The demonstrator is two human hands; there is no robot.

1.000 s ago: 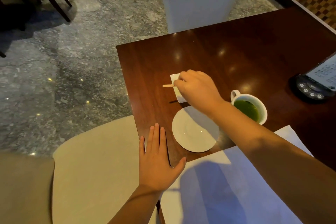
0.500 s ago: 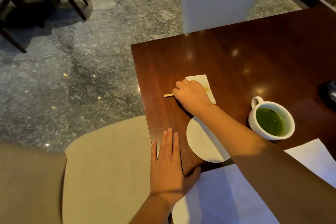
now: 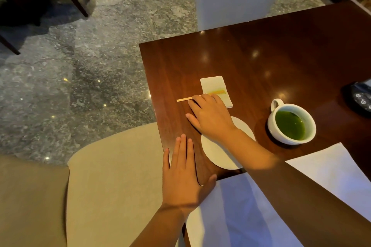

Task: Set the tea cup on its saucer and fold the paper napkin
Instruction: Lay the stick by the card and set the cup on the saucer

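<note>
A: What could go wrong from here? The round white ceramic saucer (image 3: pixel 218 152) lies bare, and the white ceramic tea cup (image 3: pixel 291 123), well filled with green liquid, stands apart from it on the far-right side, straight on the dark polished wooden worktop (image 3: pixel 261 56).

B: A spill, most likely. The liquid sits high in the bowl, so a quick or tilted lift across to the saucer could slop it over the rim. The person's right forearm also crosses above the saucer, so the cup has no clear way in until that arm is out of the way.

A: And the hands?

B: The right hand (image 3: pixel 210 116) lies on the worktop just beyond the saucer, its fingers (image 3: pixel 197 103) loosely spread and holding nothing, tips touching a thin pale wooden stir stick (image 3: pixel 184 99). The left hand (image 3: pixel 183 170) rests flat, fingers together and empty, on the worktop's near edge just left of the saucer.

A: The napkin?

B: The small white paper napkin (image 3: pixel 215 86), already a narrow rectangle, lies just beyond the saucer with the stick's stained end across it. Folding with the stick there could drag or smear it.

A: And the cup itself?

B: Upright, its loop handle pointing away from the saucer's near side, glossy and unchipped as far as shows.
</note>
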